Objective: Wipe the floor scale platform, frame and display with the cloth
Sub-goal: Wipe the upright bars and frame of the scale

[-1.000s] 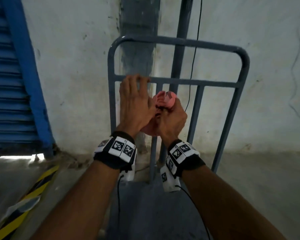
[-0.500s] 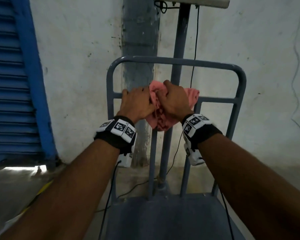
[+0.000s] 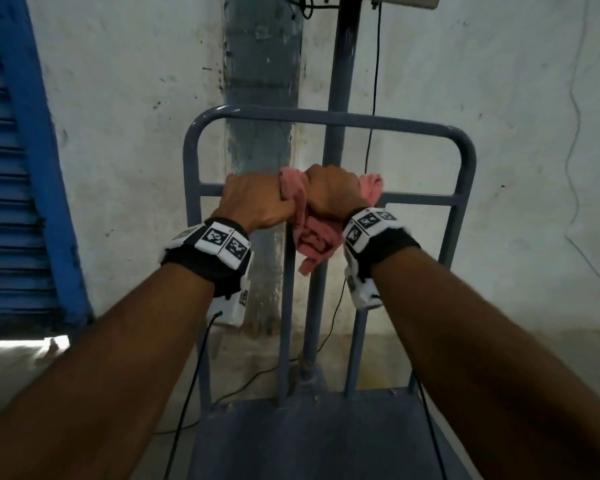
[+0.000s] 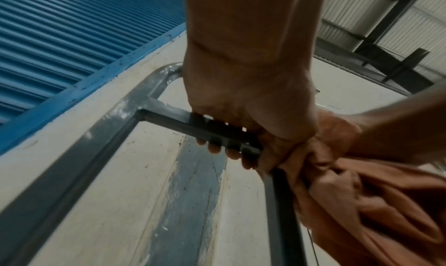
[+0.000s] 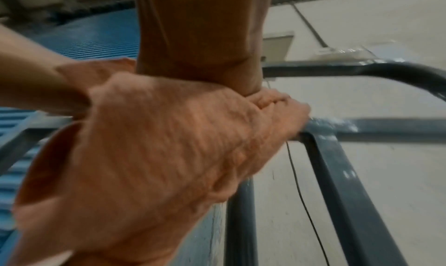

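- Nearest the head camera, the grey-blue steel platform (image 3: pixel 312 441) of the floor scale fills the 6 o'clock edge, its surface dull and scuffed, with thin black cables trailing down beside it.
- Two bare forearms reach forward over the platform, each wrist wearing a black strap with white marker blocks.
- The left hand (image 3: pixel 253 200) sits at about 11 o'clock of centre, fingers (image 4: pixel 218 148) curled over and round the frame's (image 3: pixel 466 188) flat middle crossbar; the left wrist view shows the fingertips poking out beneath the bar.
- Just beside it, at 12 o'clock, the right hand (image 3: pixel 329 194) is fisted round the cloth (image 3: pixel 314 237) on the same crossbar, knuckles up.
- The cloth is pink, bunched and deeply creased: one fold squeezes up between the two hands, another lump shows at the fist's 3 o'clock side, and a loose tail hangs below toward 6 o'clock. In the blurred right wrist view it covers most of the hand, so whether it wraps the bar fully is unclear.
- The frame is painted grey-blue tube with rounded top corners and upright bars.
- Behind it a round post (image 3: pixel 340 81) rises to the pale display housing (image 3: pixel 392 0) at 12 o'clock.
- Farthest back stand a stained white wall (image 3: pixel 516 98) and, at 9 o'clock, a blue roller shutter (image 3: pixel 4 202).
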